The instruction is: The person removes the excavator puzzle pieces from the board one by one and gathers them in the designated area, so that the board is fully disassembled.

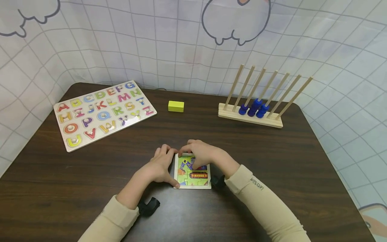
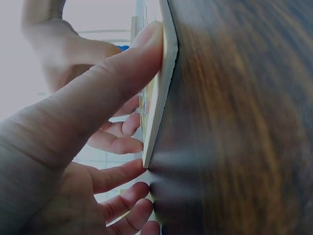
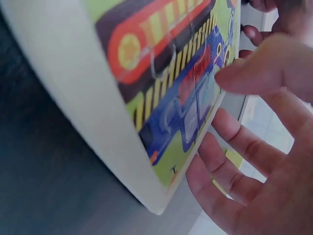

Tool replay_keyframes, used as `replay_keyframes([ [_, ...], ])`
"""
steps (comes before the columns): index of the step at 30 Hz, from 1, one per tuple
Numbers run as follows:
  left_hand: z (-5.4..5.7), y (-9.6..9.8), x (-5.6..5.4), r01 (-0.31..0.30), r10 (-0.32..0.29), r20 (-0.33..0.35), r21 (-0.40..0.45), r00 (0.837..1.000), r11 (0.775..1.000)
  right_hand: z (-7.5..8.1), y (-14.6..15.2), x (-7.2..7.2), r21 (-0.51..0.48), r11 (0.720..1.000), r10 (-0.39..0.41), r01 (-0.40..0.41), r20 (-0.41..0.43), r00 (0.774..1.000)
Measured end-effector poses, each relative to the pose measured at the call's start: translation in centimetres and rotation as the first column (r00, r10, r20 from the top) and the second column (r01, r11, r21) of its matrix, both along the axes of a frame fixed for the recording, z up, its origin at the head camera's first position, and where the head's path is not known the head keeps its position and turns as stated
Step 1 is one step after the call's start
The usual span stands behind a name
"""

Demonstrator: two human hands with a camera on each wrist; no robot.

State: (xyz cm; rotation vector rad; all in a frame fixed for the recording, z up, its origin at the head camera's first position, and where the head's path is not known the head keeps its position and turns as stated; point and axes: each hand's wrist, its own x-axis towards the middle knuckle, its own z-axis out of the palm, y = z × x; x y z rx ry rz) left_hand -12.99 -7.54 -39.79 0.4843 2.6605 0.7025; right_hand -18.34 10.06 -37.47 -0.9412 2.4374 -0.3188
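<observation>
A small square jigsaw puzzle [image 1: 198, 175] in a pale wooden frame lies on the table, showing a purple and red digger on green. My left hand [image 1: 159, 164] spans its left side: the thumb [image 2: 146, 41] presses the near left corner and the index fingertip touches the far left corner. From the far side my right hand [image 1: 202, 152] holds the frame, its fingers [image 3: 215, 147] bent at the far edge and its thumb [image 3: 239, 78] over the picture. That hand hides the puzzle's upper right part. The pieces in view sit together in the frame.
An alphabet board [image 1: 102, 137] with knobbed letters lies at the back left. Behind the puzzle is a yellow block [image 1: 176, 106]. At the back right stands a wooden peg rack [image 1: 229, 113] with tall rods and blue beads [image 1: 253, 109] on three of them. Patterned cloth surrounds the table [image 1: 90, 174].
</observation>
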Motion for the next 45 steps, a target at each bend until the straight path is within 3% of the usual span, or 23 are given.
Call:
replay_keyframes([
  [7, 0.1, -0.1, 0.1, -0.002, 0.002, 0.003, -0.011, 1.0, 1.0, 0.5, -0.6, 0.1, 0.083, 0.996, 0.018, -0.019, 0.011, 1.0],
  [28, 0.2, -0.1, 0.1, -0.014, 0.014, 0.02, -0.009, 1.0, 1.0, 0.2, -1.4, -0.1, 0.137, 0.991, -0.004, 0.001, 0.021, 1.0],
  [45, 0.1, -0.1, 0.1, -0.011, 0.011, 0.007, -0.001, 1.0, 1.0, 0.1, -1.0, 0.0, -0.013, 1.0, 0.008, -0.007, 0.068, 0.998],
])
